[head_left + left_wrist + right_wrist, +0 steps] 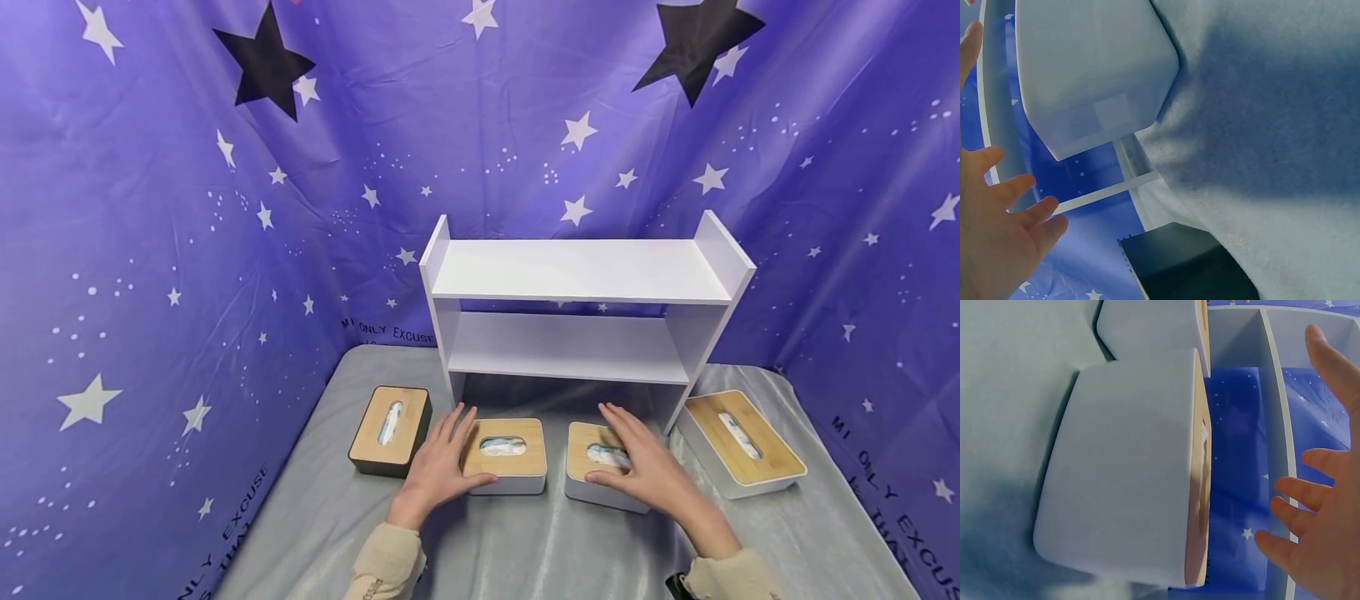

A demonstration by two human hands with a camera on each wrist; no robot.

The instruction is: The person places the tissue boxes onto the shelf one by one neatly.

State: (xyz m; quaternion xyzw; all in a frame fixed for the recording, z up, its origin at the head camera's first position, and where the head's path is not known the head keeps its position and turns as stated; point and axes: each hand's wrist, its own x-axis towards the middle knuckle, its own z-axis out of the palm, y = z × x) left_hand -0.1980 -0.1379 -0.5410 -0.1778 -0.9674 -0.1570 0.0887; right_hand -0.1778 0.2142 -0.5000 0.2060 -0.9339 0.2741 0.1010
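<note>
— Left hand (437, 467)?
— Spread flat, fingers straight and fanned, hovering at the left end of the left white tissue box (506, 456); thumb along its near left corner, apparently touching. Grip open, curled round nothing. Same in the left wrist view: fingers (1019, 215) loose and splayed, white box (1091, 75) just beyond them.

— Right hand (637, 458)?
— Also open, fingers extended, laid over the right white tissue box (600, 473) and covering much of its bamboo lid and slot. Cannot tell whether pressing or only hovering. From the right wrist camera, fingers (1310, 506) straight and apart, well clear of the box side (1129, 469).

— Position of the two boxes?
— Side by side on the grey-covered table (525, 550), near each other but apart, directly in front of the white shelf unit (581, 304).

— Long axis, facing?
— Left one: long axis running left to right, roughly parallel to the shelf front, lid and slot facing up, tissue showing in the slot. Right one: lid up too, turned slightly so the long axis runs left-near to right-far.

— Anything else around?
— Dark tissue box (391, 430) at far left, long axis angled away from the camera. Larger white tissue box (742, 443) at far right, beside the shelf's right leg, angled diagonally. Purple starred cloth (150, 250) behind and at both sides.
</note>
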